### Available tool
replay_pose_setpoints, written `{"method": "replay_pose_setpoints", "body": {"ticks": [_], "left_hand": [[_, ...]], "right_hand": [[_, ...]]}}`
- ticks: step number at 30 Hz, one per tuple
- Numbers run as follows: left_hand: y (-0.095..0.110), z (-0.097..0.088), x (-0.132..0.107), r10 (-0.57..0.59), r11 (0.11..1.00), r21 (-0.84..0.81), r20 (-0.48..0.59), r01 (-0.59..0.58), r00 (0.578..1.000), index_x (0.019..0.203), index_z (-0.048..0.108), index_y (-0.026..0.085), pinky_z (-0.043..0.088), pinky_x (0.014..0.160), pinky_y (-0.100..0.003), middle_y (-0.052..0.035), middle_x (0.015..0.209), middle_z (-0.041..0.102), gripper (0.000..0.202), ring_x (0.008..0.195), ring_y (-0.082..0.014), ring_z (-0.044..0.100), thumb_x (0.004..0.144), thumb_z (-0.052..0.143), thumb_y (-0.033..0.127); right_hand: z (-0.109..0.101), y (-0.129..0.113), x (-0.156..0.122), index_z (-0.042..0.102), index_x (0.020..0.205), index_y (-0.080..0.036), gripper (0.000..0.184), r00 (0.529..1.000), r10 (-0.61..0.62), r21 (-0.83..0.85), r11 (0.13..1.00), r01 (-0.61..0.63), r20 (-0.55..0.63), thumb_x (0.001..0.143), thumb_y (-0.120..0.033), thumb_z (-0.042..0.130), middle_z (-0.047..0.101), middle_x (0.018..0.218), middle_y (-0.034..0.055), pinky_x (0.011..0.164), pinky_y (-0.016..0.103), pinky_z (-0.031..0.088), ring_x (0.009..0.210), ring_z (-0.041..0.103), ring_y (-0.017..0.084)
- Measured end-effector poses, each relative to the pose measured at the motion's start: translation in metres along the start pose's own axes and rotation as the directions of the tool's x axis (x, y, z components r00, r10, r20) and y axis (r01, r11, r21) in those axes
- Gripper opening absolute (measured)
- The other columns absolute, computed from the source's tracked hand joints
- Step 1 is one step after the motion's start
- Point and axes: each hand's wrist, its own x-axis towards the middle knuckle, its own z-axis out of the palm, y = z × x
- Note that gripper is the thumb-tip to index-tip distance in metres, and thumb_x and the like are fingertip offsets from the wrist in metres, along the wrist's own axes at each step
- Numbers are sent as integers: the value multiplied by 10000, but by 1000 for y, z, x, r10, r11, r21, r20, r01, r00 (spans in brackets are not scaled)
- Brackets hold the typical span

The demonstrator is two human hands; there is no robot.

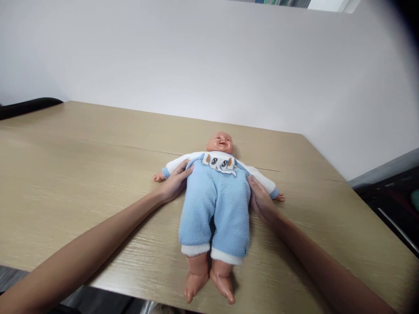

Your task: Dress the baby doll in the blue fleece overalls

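A baby doll (216, 192) lies on its back on the wooden table, head toward the wall and bare feet toward me. It wears fuzzy blue overalls (199, 205) over a white top with blue cuffs, and a white animal-face patch (219, 163) sits on the chest. At the doll's side on the left, my left hand (176, 181) holds its waist, thumb on the blue cloth. My right hand (260, 196) grips the opposite side the same way, its fingers partly hidden beneath the body. Both doll arms stretch outward beyond my hands.
The light wooden table (81, 174) extends to a white wall (196, 65) behind it. A black curved chair part (32, 106) shows at the far left edge. Dark objects (389, 200) stand beyond the table's right edge.
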Motion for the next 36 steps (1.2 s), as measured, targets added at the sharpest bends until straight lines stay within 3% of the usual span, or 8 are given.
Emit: {"method": "replay_pose_setpoints", "body": {"ticks": [5,9,14,19,25,32,36], "left_hand": [[3,-2,0,64,992,111,-19,-62,998,1048,660,244,510,1012,-393,-37,1079,691,297,1086,-243,627,922,784,483],[2,-4,2,82,987,143,-25,-78,996,1078,672,247,524,980,-398,-46,1075,696,365,1075,-256,630,896,801,537],[3,-7,2,77,991,112,3,-77,997,1054,668,238,474,1012,-369,-32,1096,678,306,1093,-236,604,916,795,480],[10,-17,1,135,945,296,35,-140,990,1037,666,223,421,952,-328,-12,1016,646,331,988,-206,566,929,787,512],[10,-19,1,159,926,338,53,-167,986,1036,641,228,408,890,-314,0,965,612,346,917,-193,539,958,749,547],[9,-18,2,173,894,412,47,-177,984,1101,629,232,431,933,-329,-17,1044,631,379,987,-212,560,994,683,592],[9,-16,2,199,908,371,28,-195,980,1029,637,222,427,898,-322,-12,989,620,387,940,-206,542,961,723,593]], "right_hand": [[-3,-1,-3,741,1013,-283,512,999,-37,-69,997,37,-5,808,-749,790,798,1162,60,1255,484,457,1391,622,316],[-3,-1,-4,739,1049,-283,538,999,-25,-73,997,22,-38,793,-753,798,790,1177,56,1274,486,425,1374,630,310],[2,-7,-6,747,1015,-289,541,1000,3,-5,1000,-3,10,709,-713,885,804,1156,39,1300,489,396,1361,644,323],[3,-11,-11,749,1065,-275,440,995,17,21,1000,-19,95,766,-567,885,815,1144,39,1242,503,472,1280,697,331],[4,-12,-11,689,1039,-289,417,1000,-4,33,999,3,30,753,-533,870,787,1132,23,1244,473,457,1301,675,306],[-4,-8,-3,677,977,-285,351,997,31,-77,997,-26,64,781,-523,847,755,980,8,1082,454,552,1114,705,297],[-4,-17,3,721,981,-274,318,994,34,-127,992,-21,104,778,-483,849,755,972,-3,1044,399,548,1067,702,273]]}}
